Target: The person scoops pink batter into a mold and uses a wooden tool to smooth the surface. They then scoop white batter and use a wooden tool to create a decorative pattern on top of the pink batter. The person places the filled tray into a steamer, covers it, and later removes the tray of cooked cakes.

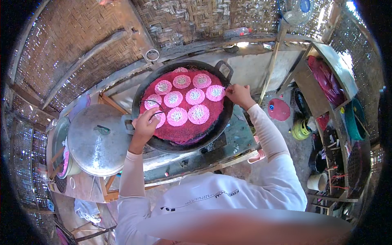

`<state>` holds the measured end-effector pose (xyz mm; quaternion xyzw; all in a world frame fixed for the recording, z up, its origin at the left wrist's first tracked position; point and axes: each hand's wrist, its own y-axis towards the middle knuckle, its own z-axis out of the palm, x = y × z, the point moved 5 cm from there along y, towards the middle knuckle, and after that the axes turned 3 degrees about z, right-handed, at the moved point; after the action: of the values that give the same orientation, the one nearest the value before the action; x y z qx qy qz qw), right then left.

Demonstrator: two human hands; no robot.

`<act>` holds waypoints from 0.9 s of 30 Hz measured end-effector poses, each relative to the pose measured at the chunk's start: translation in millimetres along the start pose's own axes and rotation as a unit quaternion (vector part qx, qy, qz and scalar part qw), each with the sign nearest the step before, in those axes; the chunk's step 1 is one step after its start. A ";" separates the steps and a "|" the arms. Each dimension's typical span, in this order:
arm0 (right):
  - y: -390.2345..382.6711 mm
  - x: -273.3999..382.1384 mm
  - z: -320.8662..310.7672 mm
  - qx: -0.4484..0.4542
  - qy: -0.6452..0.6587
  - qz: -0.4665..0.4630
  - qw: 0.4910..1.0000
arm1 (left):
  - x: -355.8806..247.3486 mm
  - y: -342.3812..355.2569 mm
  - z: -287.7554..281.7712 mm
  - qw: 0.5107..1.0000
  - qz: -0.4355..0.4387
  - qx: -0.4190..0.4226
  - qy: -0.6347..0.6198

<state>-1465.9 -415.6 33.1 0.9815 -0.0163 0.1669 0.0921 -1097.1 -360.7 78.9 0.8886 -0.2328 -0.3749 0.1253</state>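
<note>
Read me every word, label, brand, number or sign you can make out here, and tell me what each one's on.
White shirt: dark printed lettering runs across it, larger characters and a tiny line; I won't copy the wording, and the tiny line is too small to read.
Fan, bottle, green gas cylinder: any markings are too small to read.
Dark pan, pink rounds: none visible.

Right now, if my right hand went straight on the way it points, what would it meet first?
Likely the rightmost pink-and-white lacy disc in the wok; your right hand looks close to its edge, though depth is unclear.
</note>
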 end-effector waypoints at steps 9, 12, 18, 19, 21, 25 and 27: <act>5.0 7.0 -2.6 -0.125 -0.077 -0.044 0.988 | -1.5 -1.6 -0.6 1.000 -0.019 0.008 -0.007; 11.4 -7.3 4.7 -0.067 -0.051 -0.007 0.996 | -3.4 -0.8 -2.5 1.000 -0.016 0.003 -0.023; 8.3 -19.7 26.1 -0.064 -0.047 -0.006 0.997 | -3.8 1.3 -0.4 1.000 -0.006 0.009 0.001; 8.7 -19.0 26.7 -0.063 -0.030 -0.001 0.998 | -3.7 2.6 0.2 1.000 -0.005 0.009 -0.004; 12.2 -20.5 29.2 -0.033 -0.004 0.015 0.999 | -5.3 5.1 0.3 1.000 -0.005 0.010 -0.018; 7.1 -11.2 13.5 0.006 0.031 0.040 0.999 | -7.5 3.9 -2.5 1.000 -0.009 0.010 -0.025; 8.6 -11.2 9.6 0.009 0.035 0.049 0.998 | -2.2 3.3 -1.4 1.000 -0.003 0.001 -0.022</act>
<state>-1473.9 -425.7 22.0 0.9739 -0.0592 0.2056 0.0753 -1098.5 -362.3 82.5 0.8809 -0.2334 -0.3944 0.1185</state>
